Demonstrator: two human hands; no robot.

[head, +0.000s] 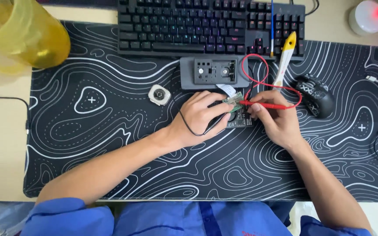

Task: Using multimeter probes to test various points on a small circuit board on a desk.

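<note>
My left hand (200,116) grips a black test probe whose black lead (189,126) loops under the wrist, its tip down on a small green circuit board (234,101). My right hand (274,118) pinches a red test probe (265,105), held level with its tip at the same board; its red lead (259,70) curls up toward a grey box-shaped device (214,72). The board rests on a dark holder (240,120) between the two hands, partly hidden by my fingers.
A black patterned desk mat (110,144) covers the desk. A black keyboard (206,26) lies at the back, a black mouse (316,94) at right, a yellow-and-white tool (285,57), a small square white-rimmed part (159,95), a yellow plastic container (20,35) at upper left.
</note>
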